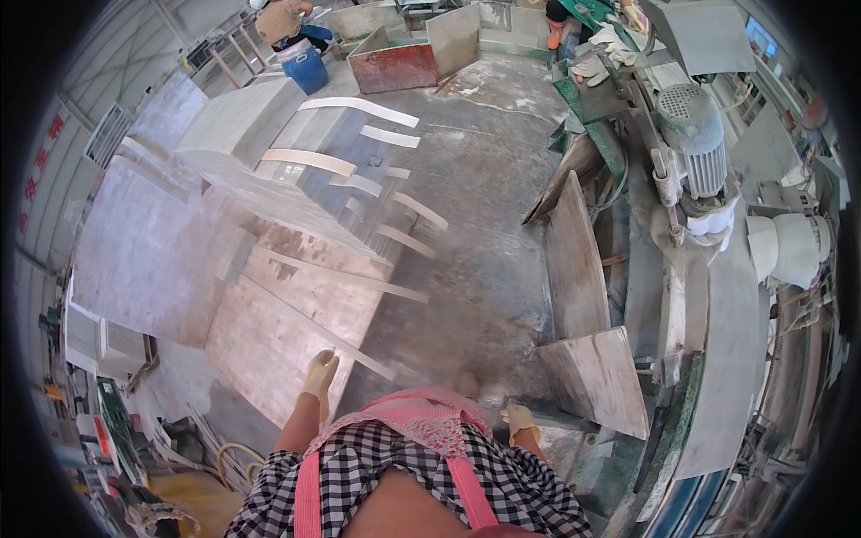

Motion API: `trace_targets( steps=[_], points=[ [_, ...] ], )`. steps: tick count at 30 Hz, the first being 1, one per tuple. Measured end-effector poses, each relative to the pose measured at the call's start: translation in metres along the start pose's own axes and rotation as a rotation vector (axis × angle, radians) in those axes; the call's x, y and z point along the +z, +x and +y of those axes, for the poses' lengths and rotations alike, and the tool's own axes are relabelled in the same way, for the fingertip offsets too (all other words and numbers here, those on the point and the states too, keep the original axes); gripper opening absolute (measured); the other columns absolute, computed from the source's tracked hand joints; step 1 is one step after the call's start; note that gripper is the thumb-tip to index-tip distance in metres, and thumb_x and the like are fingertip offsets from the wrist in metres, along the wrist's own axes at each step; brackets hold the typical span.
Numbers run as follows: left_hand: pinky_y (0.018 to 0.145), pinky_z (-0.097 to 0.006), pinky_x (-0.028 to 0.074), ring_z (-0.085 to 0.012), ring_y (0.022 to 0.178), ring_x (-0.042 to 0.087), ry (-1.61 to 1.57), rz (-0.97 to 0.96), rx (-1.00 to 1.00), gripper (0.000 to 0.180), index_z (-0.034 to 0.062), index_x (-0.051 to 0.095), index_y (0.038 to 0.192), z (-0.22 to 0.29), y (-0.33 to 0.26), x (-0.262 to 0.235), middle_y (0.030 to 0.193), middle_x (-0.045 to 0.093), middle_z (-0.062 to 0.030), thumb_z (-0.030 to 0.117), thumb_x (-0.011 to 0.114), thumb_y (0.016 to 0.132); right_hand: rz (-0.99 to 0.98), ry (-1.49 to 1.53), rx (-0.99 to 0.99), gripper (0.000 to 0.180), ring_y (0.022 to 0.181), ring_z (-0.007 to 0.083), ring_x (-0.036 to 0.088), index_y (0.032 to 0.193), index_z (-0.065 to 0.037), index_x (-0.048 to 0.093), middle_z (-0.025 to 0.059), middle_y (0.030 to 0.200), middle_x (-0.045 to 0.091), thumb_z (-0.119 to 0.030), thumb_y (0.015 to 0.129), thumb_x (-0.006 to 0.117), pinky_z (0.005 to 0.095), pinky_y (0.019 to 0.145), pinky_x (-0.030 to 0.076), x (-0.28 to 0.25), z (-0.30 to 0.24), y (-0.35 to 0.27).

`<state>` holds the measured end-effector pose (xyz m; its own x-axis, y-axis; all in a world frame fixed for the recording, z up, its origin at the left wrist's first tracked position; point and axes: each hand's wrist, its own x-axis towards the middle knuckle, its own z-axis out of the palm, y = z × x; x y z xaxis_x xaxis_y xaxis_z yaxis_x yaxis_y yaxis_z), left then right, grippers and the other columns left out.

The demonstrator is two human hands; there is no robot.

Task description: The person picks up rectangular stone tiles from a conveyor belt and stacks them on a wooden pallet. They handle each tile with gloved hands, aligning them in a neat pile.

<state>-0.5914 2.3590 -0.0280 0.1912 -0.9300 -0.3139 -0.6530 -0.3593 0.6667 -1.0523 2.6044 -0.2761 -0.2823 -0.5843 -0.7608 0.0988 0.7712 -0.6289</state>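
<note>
A dusty workshop with a worn grey floor point(475, 206) spreads out from the wearer, seen from above; machinery crowds the right, including a large motor point(691, 134), and a blue bucket point(305, 70) stands at the far left near a crouching co-worker point(282, 22). The person wears a checked garment and a pink apron point(421, 411). To the front left lies a broad pale board point(278, 314), an upright panel point(148, 242) rising along its far side. Two long thin strips point(314, 326) cross the board, fanning apart from a small pale block point(235, 256); their near ends jut past the board's edge over the floor, which probably leaves them easy to take hold of. Shorter strips point(309, 161) hang out likewise from a stack of slabs point(240, 134) beyond, perhaps spread out so each stays separate. The gloved left hand point(318, 372) is over the board's near edge, just beside the nearer long strip, its fingers bunched together; whether they pinch anything cannot be told. The gloved right hand point(521, 420) is low beside the body, near a tilted wooden sheet point(599, 381); its fingers look bent, but their grip cannot be told.
</note>
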Motion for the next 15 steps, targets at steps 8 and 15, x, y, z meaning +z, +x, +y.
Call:
trace_targets(
  steps=[8,15],
  points=[
    [0.089,-0.039,0.051,-0.0328,0.097,0.066,0.204,0.004,0.201,0.045,0.0025,0.065,0.115,0.067,-0.024,0.045,0.107,0.068,-0.0198,0.033,0.062,0.083,-0.073,0.017,-0.112,0.038,0.093,0.0256,0.068,0.113,0.011,0.06,0.0201,0.105,0.07,-0.021,0.096,0.049,0.0318,0.085,0.053,-0.038,-0.13,-0.026],
    [0.096,-0.039,0.048,-0.0323,0.11,0.063,0.16,0.041,-0.085,0.051,-0.0013,0.064,0.117,0.004,-0.031,0.018,0.116,0.066,-0.0212,0.036,0.064,0.083,-0.083,0.113,-0.179,0.036,0.097,0.0219,0.066,0.118,0.004,0.058,0.0173,0.111,0.069,-0.025,0.099,0.05,0.0323,0.089,0.05,-0.041,-0.188,-0.033]
  ],
)
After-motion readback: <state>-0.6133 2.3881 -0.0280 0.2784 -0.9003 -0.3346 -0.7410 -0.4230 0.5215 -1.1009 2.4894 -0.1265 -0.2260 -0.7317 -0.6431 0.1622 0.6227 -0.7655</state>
